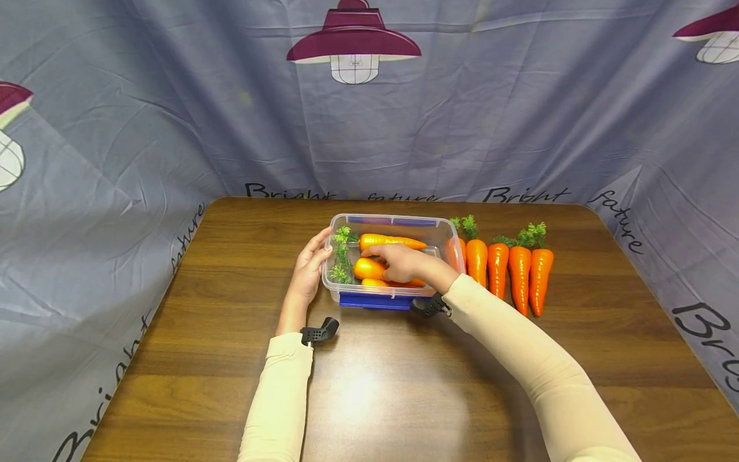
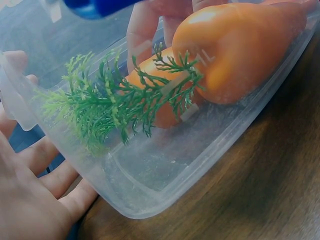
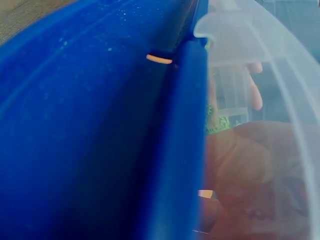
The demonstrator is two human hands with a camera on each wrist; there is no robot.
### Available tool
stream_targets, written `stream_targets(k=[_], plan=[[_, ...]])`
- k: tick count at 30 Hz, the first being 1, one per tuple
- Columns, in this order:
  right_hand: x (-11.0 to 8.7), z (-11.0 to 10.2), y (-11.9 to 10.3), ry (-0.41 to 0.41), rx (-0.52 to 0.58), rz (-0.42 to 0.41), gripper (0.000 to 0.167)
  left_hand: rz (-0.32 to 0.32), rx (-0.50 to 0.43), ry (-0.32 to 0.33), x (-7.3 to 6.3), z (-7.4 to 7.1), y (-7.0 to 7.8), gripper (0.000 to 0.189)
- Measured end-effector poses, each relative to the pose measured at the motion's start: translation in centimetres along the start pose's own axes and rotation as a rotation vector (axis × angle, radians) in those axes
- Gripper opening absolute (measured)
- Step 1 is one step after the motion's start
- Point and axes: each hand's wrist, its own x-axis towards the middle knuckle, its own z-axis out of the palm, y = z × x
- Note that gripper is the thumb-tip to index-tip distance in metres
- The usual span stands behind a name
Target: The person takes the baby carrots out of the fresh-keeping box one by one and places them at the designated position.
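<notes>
A clear plastic box with blue side latches holds three orange toy carrots with green tops. One carrot lies along the far wall, another in the middle, and a third by the near wall. My right hand reaches into the box and grips the middle carrot, its fingers on the far side and thumb on the near side. Against the outside of the box's left end rests my left hand, fingers extended. In the right wrist view, a blue latch hides much of the right hand.
Several more carrots with green tops lie side by side right of the box, the nearest partly seen through its wall. The wooden table ends at a grey printed curtain behind and at both sides.
</notes>
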Motion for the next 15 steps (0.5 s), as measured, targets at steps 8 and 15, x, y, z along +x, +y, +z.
stream_targets(k=[8,15], plan=[[-0.7,-0.3,0.2,0.027,0.014,-0.027,0.062,-0.003,0.012,0.006,0.0,0.0,0.1,0.051],[-2.1,-1.0,1.2,0.122,0.038,-0.029,0.067,0.012,0.007,0.012,-0.2,0.2,0.3,0.051]])
